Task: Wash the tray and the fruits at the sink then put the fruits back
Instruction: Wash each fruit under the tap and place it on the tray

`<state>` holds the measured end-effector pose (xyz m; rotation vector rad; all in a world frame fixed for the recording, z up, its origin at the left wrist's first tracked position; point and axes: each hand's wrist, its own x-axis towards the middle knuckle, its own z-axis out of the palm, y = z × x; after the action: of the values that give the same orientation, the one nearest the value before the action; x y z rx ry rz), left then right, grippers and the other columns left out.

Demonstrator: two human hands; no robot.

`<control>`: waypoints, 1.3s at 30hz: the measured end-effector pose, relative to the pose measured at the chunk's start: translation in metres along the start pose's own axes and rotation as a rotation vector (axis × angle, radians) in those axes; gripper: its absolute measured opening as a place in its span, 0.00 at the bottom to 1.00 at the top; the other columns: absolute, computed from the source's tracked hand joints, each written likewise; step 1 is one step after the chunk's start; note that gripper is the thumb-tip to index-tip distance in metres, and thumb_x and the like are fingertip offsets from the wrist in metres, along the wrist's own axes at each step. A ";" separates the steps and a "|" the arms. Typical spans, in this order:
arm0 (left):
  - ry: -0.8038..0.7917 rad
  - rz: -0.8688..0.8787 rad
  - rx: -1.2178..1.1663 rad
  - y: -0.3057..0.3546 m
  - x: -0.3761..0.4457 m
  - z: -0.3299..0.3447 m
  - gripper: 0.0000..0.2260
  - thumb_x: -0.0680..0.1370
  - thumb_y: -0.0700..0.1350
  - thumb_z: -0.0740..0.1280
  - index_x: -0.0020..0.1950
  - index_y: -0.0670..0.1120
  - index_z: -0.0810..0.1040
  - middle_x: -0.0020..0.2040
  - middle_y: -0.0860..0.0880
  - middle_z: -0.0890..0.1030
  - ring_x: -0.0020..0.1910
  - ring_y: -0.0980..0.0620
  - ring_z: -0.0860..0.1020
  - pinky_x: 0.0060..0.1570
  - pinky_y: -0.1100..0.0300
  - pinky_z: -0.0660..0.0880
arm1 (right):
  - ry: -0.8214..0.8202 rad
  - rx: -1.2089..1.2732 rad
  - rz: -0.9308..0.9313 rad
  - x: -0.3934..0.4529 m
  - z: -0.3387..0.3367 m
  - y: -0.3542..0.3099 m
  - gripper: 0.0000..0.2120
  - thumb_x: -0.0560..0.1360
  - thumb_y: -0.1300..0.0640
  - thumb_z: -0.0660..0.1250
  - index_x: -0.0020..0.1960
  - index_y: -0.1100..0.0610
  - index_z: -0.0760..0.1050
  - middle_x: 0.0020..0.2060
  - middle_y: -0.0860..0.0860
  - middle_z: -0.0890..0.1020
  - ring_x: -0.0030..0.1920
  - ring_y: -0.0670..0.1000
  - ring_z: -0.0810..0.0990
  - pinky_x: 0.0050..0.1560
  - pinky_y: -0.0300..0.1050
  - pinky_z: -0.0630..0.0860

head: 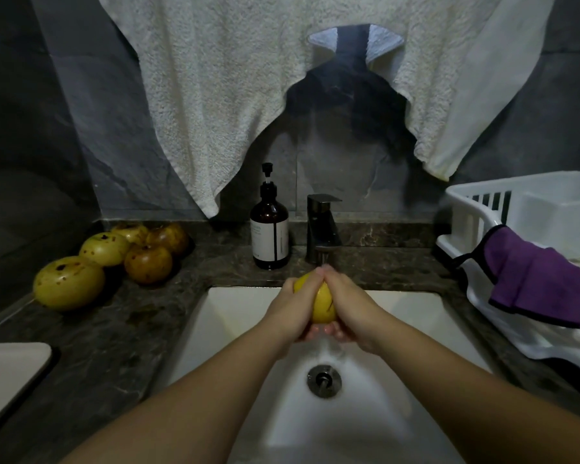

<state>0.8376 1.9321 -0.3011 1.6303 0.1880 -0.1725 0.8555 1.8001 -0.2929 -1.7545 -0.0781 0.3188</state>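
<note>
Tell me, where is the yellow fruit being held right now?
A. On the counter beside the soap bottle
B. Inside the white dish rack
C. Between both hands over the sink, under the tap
C: the left hand and right hand together clasp the yellow fruit above the sink, just below the tap.

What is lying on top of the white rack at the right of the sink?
A purple cloth with dark edging hangs over the front rim of the white rack. The cloth covers what lies under it, and the picture's edge cuts the rack off.
</note>
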 end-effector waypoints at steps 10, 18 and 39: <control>-0.282 -0.185 -0.222 0.006 -0.007 -0.011 0.28 0.78 0.68 0.66 0.70 0.52 0.73 0.54 0.37 0.86 0.46 0.42 0.88 0.33 0.57 0.83 | -0.010 -0.085 -0.036 -0.005 -0.026 0.004 0.29 0.73 0.34 0.71 0.69 0.41 0.66 0.55 0.53 0.81 0.37 0.50 0.85 0.29 0.41 0.75; -0.252 -0.213 -0.238 0.006 -0.008 -0.016 0.19 0.81 0.58 0.68 0.64 0.47 0.78 0.54 0.38 0.83 0.45 0.39 0.86 0.54 0.47 0.83 | -0.042 -0.202 -0.139 -0.011 -0.035 0.003 0.30 0.63 0.37 0.77 0.62 0.33 0.69 0.58 0.45 0.77 0.52 0.49 0.81 0.33 0.35 0.75; -0.107 -0.055 -0.084 0.001 0.009 -0.012 0.20 0.74 0.64 0.75 0.59 0.55 0.79 0.56 0.44 0.82 0.48 0.46 0.82 0.43 0.56 0.80 | 0.233 -0.778 -0.553 -0.014 -0.040 -0.080 0.38 0.71 0.27 0.59 0.78 0.37 0.59 0.80 0.43 0.56 0.78 0.52 0.61 0.72 0.54 0.67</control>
<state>0.8465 1.9437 -0.3015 1.5287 0.1563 -0.2895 0.8618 1.7754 -0.2059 -2.4207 -0.5684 -0.3765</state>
